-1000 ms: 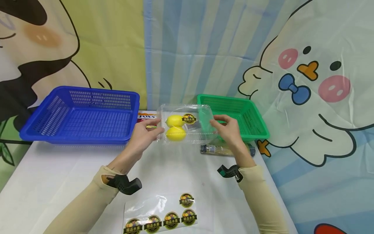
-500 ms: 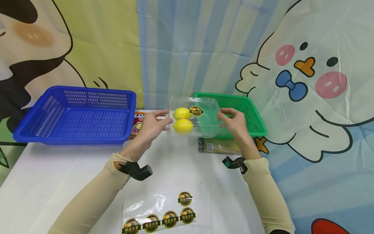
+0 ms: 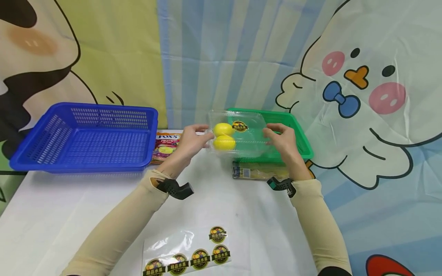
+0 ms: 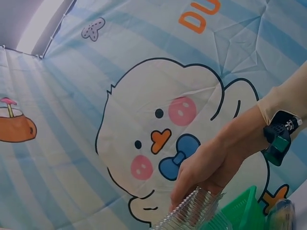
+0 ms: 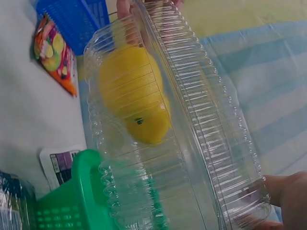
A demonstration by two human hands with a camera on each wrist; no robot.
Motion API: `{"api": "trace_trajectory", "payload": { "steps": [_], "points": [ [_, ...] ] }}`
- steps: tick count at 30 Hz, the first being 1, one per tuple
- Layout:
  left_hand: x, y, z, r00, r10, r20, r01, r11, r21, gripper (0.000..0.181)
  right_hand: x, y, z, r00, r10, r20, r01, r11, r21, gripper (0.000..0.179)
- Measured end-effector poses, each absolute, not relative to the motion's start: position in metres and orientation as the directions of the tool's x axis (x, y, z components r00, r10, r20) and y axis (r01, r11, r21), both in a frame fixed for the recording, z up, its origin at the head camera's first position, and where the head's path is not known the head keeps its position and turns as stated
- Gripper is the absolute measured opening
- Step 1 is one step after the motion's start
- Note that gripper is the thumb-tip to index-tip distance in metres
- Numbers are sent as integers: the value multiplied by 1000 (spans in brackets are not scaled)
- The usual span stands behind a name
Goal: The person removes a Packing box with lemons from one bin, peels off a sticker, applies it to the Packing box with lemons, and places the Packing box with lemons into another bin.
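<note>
Both hands hold a clear plastic clamshell box (image 3: 253, 147) up in the air, one at each end. Inside lie two yellow lemons (image 3: 224, 142), bunched at the left end. A round black and gold sticker (image 3: 239, 126) is on the lid. My left hand (image 3: 194, 141) grips the left end between thumb and fingers. At the other end, my right hand (image 3: 284, 141) pinches the edge; the left wrist view shows this right hand (image 4: 204, 167) at the ribbed rim. In the right wrist view the box looks closed, with a lemon (image 5: 129, 81) pressed near its wall.
A green basket (image 3: 305, 140) stands behind and below the box. At the left is a large blue basket (image 3: 103, 143). Beside it lies a FOX'S fruit candy bag (image 3: 165, 148). A clear barcoded packet (image 3: 257, 171) lies before the green basket, and a sticker sheet (image 3: 179, 245) near the front.
Both hands have carried the box rightward and slightly away, so it now overlaps more of the green basket. More of the candy bag shows. The view has also shifted a little.
</note>
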State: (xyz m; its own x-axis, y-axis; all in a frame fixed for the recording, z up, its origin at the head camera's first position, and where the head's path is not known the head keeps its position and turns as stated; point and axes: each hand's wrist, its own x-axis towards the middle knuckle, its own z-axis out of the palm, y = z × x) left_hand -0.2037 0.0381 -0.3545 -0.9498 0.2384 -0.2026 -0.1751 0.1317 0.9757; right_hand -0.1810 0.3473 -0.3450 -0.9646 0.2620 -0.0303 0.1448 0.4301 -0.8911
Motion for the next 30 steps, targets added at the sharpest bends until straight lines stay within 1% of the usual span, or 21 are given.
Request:
{"api": "trace_trajectory", "payload": {
  "steps": [5, 13, 20, 30],
  "points": [
    [-210, 49, -355, -947, 247, -207, -172, 159, 972, 54, -186, 356, -346, -959, 282, -31, 155, 429, -890, 50],
    [-222, 69, -356, -956, 247, -155, -116, 164, 980, 54, -197, 367, -349, -947, 322, -4, 158, 455, -877, 48],
    [-231, 88, -359, -954, 252, -163, -109, 215, 970, 54, -203, 380, -353, -931, 366, -20, 197, 454, -869, 46],
    [-243, 108, -360, -951, 267, -156, -101, 209, 973, 57, -214, 395, -353, -915, 404, -3, 200, 446, -872, 44]
  ]
}}
